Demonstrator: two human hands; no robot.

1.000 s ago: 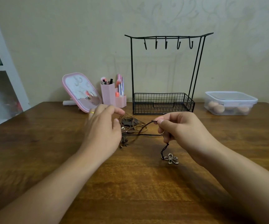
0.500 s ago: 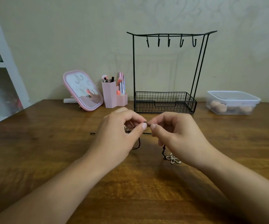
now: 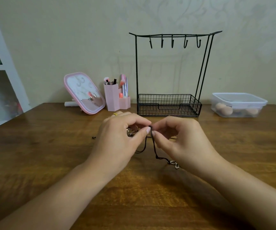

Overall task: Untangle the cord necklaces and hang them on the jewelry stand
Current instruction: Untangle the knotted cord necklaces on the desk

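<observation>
Thin black cord (image 3: 153, 146), matte, kinked, hangs in a narrow loop between both hands above a glossy brown wood-grain table (image 3: 51, 155). Left hand (image 3: 119, 138) at 9 o'clock of the loop top, right hand (image 3: 180, 140) at 3 o'clock, fingertips nearly touching, each pinching the cord betw. thumb & forefinger. Cord trails down toward 5 o'clock to a small silvery petal-shaped pendant (image 3: 174, 164) on the table, partly hidden by the right hand. More tangled cords (image 3: 131, 131) peek out behind the left hand. Black wire stand (image 3: 170, 70) at 12 o'clock, 5 bare hooks, mesh basket base. Pink holder (image 3: 111, 97) at 11 o'clock w/ brushes, pink-rimmed mirror (image 3: 84, 92) beside it. Clear lidded box (image 3: 238, 104) at 2 o'clock holds peach egg-shaped sponges.
</observation>
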